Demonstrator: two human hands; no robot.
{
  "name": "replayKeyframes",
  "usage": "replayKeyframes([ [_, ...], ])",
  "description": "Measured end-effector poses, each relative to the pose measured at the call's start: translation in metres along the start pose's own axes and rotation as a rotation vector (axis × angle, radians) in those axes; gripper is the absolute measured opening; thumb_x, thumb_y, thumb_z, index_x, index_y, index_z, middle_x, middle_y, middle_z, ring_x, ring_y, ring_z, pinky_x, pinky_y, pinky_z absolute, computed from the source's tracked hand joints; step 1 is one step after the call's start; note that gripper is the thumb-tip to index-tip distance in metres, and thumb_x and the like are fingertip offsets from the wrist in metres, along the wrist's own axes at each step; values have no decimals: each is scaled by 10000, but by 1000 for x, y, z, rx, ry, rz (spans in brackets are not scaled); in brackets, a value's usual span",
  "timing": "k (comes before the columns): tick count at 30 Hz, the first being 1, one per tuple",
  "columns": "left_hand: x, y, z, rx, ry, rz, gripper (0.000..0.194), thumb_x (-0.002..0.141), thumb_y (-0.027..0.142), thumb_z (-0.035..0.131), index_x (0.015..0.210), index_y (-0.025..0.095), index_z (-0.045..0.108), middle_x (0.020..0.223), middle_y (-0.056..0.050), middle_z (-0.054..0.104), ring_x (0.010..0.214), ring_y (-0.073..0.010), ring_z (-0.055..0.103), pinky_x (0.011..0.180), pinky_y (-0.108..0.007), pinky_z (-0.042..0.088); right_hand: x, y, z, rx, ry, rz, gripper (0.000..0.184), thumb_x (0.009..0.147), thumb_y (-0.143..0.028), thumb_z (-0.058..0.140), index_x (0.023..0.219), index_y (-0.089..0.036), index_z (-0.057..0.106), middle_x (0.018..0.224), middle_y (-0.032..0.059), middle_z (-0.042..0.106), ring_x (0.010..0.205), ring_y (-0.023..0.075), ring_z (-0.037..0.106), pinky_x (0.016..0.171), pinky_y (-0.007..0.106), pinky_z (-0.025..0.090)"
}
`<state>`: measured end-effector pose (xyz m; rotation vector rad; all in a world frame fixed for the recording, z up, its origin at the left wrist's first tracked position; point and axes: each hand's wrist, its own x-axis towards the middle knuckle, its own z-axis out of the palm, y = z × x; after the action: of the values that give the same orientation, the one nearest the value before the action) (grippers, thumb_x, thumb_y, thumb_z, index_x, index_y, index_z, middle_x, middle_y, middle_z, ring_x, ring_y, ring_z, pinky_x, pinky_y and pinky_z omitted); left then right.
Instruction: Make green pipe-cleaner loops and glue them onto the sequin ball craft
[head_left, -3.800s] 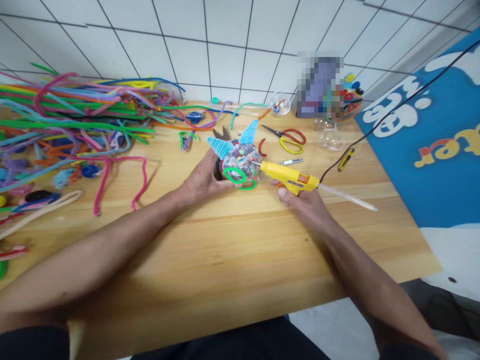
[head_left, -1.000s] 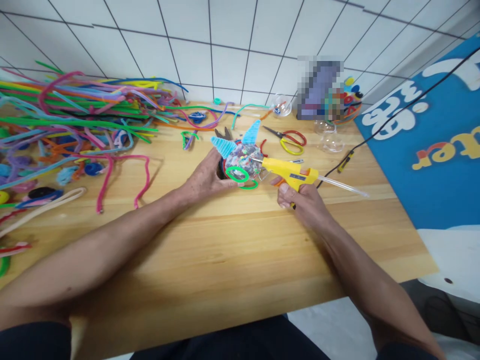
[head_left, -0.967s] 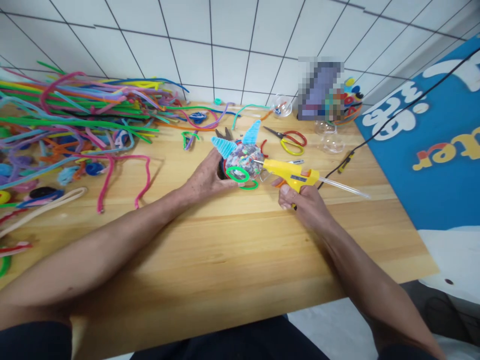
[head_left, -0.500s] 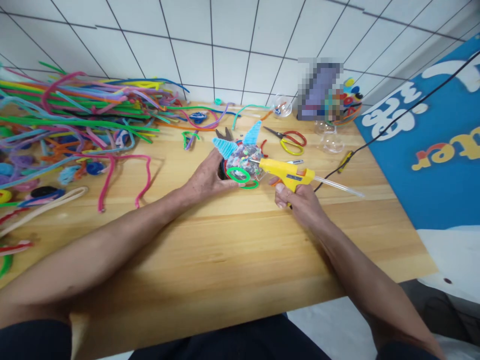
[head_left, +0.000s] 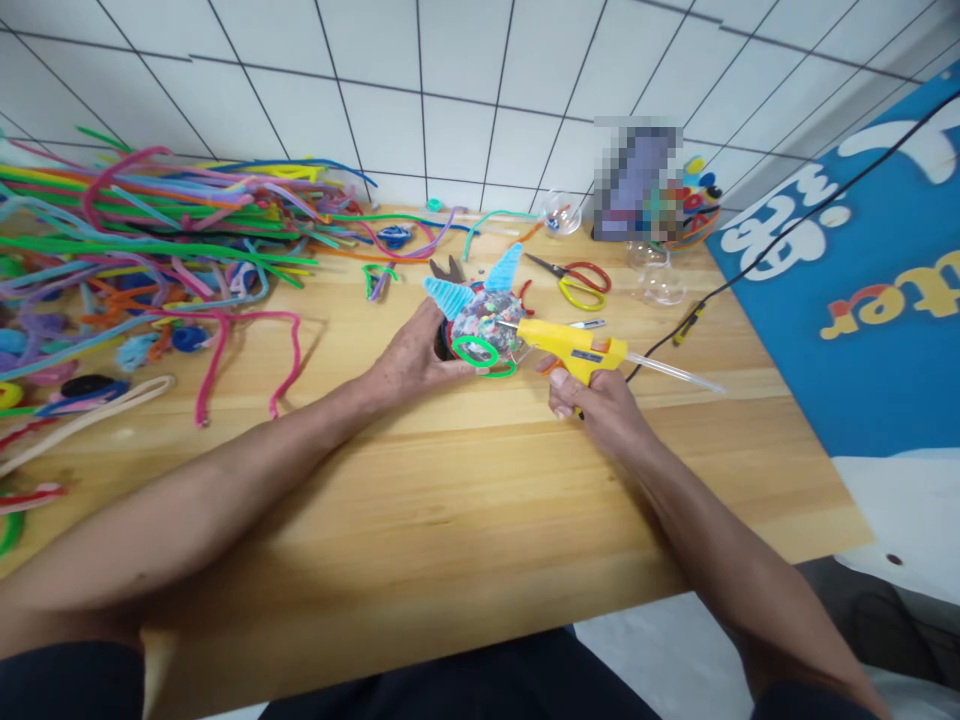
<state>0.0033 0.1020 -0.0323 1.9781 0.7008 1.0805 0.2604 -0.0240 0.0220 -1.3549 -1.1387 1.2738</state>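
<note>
My left hand (head_left: 416,350) is closed round the left side of a clear ball ornament (head_left: 487,312) filled with colourful bits. Two light-blue pipe-cleaner ears (head_left: 505,268) stand up from the ball, and green pipe-cleaner rings (head_left: 475,350) sit at its front. In my right hand (head_left: 592,398) is a yellow hot glue gun (head_left: 574,348), its fingers wrapped round the handle. The nozzle points left and overlaps the ball; whether it touches cannot be told. A clear glue stick (head_left: 675,370) sticks out of the gun's back end.
Red-and-yellow-handled scissors (head_left: 581,283) lie behind the glue gun. Heaped pipe cleaners (head_left: 187,205) cover the table's left side. Clear plastic balls (head_left: 663,285) are at the back right. A black cord (head_left: 780,245) runs off right, past a yellow cutter (head_left: 688,323).
Both hands, the ball and the glue gun hold nearly the same place. The whole view has shifted very slightly.
</note>
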Motion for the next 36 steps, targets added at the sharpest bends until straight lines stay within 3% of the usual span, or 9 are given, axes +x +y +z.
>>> replayKeyframes([
  [6, -1, -1, 0, -25, 2, -29, 910, 751, 609, 1002, 1501, 259, 624, 1550, -163, 671, 1474, -410, 638, 1252, -606, 557, -1, -3, 0, 19, -1, -2, 569, 812, -716, 902, 1015, -202, 768, 631, -63, 515, 555, 110, 408, 554, 306, 352],
  [12, -1, -1, 0, -44, 5, -50, 946, 717, 590, 1028, 1496, 238, 623, 1537, -173, 674, 1478, -414, 634, 1259, -600, 548, -6, -6, -11, 125, 49, 33, 598, 723, -714, 985, 885, -222, 687, 604, -91, 432, 533, 87, 355, 535, 300, 330],
  [16, 0, 7, 2, -45, 23, -63, 964, 684, 625, 1039, 1477, 239, 651, 1493, -157, 698, 1460, -401, 651, 1283, -572, 529, -5, -4, -8, 125, 36, 51, 645, 696, -735, 995, 941, -204, 723, 598, -99, 434, 533, 80, 358, 532, 288, 323],
  [27, 1, 3, 1, -49, 15, -40, 997, 663, 646, 1045, 1491, 248, 660, 1481, -158, 709, 1468, -406, 646, 1269, -574, 546, -2, -4, -8, 118, -7, 75, 664, 705, -741, 983, 971, -192, 721, 594, -106, 431, 520, 77, 367, 530, 284, 322],
  [36, 0, -1, -3, -22, -20, -6, 930, 753, 594, 1009, 1529, 251, 629, 1508, -162, 694, 1499, -408, 623, 1280, -592, 534, -1, -4, -9, 150, -40, 103, 648, 710, -734, 984, 940, -195, 709, 587, -110, 395, 523, 80, 351, 523, 279, 319],
])
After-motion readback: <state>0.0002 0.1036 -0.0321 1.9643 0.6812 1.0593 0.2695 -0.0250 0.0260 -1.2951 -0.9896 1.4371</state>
